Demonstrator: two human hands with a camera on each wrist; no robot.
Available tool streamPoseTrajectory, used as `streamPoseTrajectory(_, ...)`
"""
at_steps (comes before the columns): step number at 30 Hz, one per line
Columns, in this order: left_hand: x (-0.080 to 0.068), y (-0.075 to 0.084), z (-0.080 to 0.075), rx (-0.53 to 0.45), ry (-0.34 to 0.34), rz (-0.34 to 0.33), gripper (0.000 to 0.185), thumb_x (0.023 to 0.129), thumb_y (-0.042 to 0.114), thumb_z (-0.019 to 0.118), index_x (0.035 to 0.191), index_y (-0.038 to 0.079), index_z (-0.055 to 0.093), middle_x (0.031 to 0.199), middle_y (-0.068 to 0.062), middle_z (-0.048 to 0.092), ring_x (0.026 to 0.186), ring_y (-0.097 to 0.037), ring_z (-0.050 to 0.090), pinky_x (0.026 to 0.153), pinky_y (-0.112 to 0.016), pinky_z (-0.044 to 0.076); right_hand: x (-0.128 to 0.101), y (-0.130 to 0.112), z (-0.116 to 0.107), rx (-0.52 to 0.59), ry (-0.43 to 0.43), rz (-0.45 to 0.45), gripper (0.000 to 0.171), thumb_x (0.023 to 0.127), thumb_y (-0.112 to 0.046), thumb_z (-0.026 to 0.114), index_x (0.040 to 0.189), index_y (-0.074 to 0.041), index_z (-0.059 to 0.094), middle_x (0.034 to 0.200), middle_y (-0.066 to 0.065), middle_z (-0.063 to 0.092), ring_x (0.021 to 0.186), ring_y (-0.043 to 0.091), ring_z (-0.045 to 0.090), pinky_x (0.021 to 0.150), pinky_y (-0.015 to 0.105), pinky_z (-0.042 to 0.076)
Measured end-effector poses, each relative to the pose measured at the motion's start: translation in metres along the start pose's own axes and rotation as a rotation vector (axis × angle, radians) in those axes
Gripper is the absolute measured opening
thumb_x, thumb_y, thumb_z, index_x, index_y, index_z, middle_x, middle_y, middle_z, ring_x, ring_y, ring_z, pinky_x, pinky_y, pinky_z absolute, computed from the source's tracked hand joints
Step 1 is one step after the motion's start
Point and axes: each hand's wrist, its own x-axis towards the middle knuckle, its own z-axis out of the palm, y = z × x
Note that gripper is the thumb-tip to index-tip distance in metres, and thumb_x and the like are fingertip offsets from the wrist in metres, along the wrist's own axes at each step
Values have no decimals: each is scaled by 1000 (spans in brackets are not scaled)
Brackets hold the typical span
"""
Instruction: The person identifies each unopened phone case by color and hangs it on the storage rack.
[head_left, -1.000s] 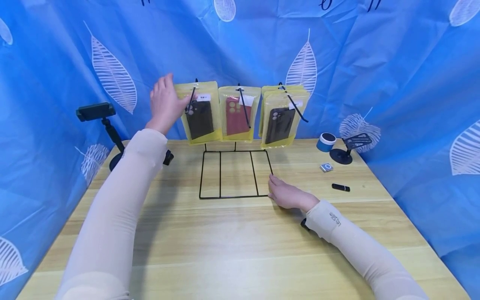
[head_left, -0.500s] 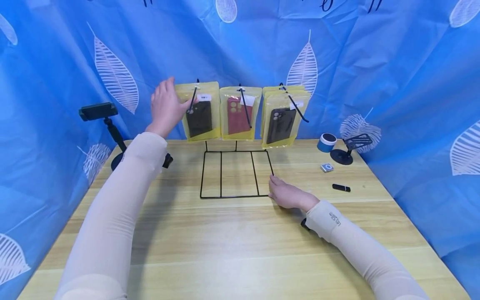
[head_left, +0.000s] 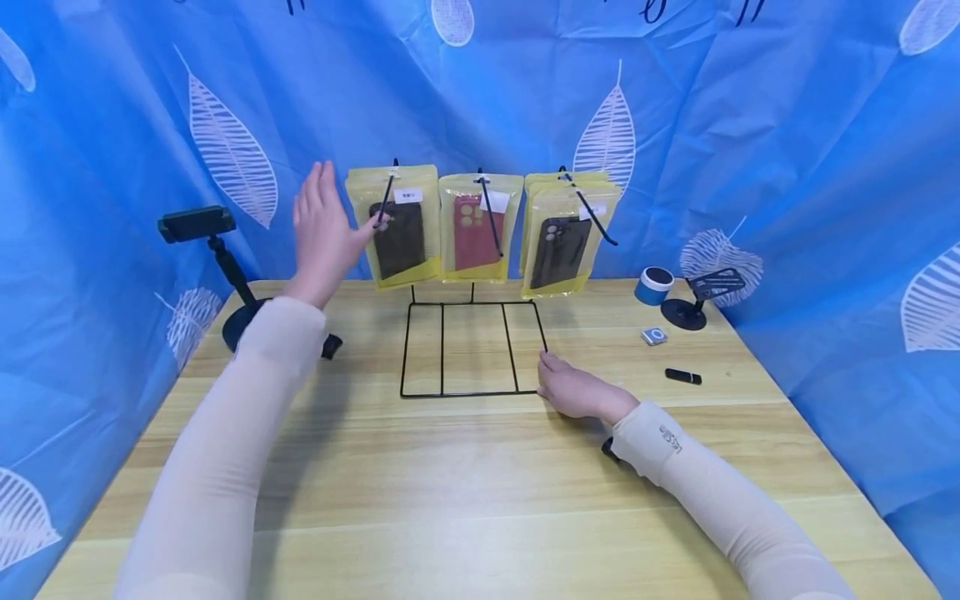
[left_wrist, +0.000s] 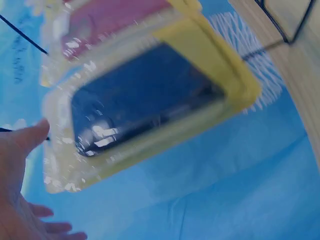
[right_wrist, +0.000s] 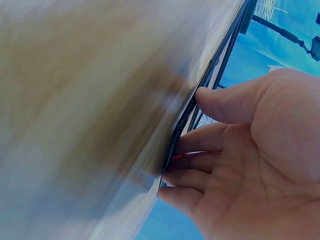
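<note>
Three groups of yellow-edged clear pouches hang from the hooks of a black wire display rack (head_left: pixel 441 350). The left pouch (head_left: pixel 431 212) shows a dark phone case (head_left: pixel 401 242), the middle one a red phone case (head_left: pixel 472 242), the right one a black phone case (head_left: pixel 561 250). My left hand (head_left: pixel 322 233) is spread beside the left pouches, thumb toward the hook's tip, fingers straight and apart from the pouches. In the left wrist view the thumb overlaps the pouch's top edge. My right hand (head_left: pixel 576 390) holds the rack base's front right corner, thumb and fingertips on the wire (right_wrist: pixel 176 135).
A black phone stand (head_left: pixel 197 223) stands at the back left. On the right are a blue and white round speaker (head_left: pixel 654 285), a small black stand (head_left: pixel 684 312), a small silver player (head_left: pixel 654 335) and a black USB stick (head_left: pixel 683 377). A blue curtain (head_left: pixel 510 92) backs the wooden table (head_left: pixel 480 492).
My left hand has moved slightly left and down, its fingers coming away from the left pouches, which have shifted a little. The right hand stays at the rack's corner.
</note>
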Motion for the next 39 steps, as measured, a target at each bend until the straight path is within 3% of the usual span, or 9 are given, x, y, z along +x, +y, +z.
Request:
streamPoseTrajectory(4,-36,-2,8,10,-16,16,104,95,59,53,158,7,-12,167,-11,-13,155,-31,-5,125,-50,-4,-1,-1,-1,-22,8,-9,57,107,-19,41,148,18,26,160,34,15,149,46,20,119,54,26)
streamPoseTrajectory(7,-64,1,18,53,-107,40,104,96,62,49,157,4,-11,165,-14,-15,155,-34,-7,123,-55,-4,-2,-1,-2,-31,12,-16,56,107,-19,41,147,18,27,160,34,16,148,46,21,119,54,26)
streamPoseTrajectory(9,-82,3,26,98,-229,68,102,96,62,50,158,1,-4,165,-19,-11,154,-39,-3,122,-61,-1,-3,-2,-2,-29,12,-17,56,107,-19,41,147,18,27,160,34,16,149,46,21,119,54,26)
streamPoseTrajectory(15,-125,5,44,250,-742,196,89,96,54,57,158,4,18,165,-23,11,150,-47,15,117,-70,9,-3,0,-3,-14,16,-18,57,107,-19,42,148,17,27,160,33,15,149,45,20,119,54,26)
streamPoseTrajectory(18,-134,3,50,268,-858,229,87,96,52,58,158,4,22,165,-22,14,150,-46,19,118,-68,11,-1,2,-3,-26,25,-12,58,107,-21,42,148,16,27,160,32,16,149,44,21,119,52,28)
streamPoseTrajectory(22,-138,3,57,269,-868,253,85,96,52,58,158,4,23,165,-22,15,150,-45,19,119,-67,12,0,5,-4,-52,43,-20,57,107,-22,44,147,16,31,159,32,20,148,43,25,116,52,33)
streamPoseTrajectory(39,-140,33,81,240,-702,298,94,96,64,48,160,8,8,168,-14,-2,154,-37,1,122,-62,6,3,9,-6,-52,39,-8,59,106,-26,47,149,12,33,160,29,23,147,43,28,118,53,30)
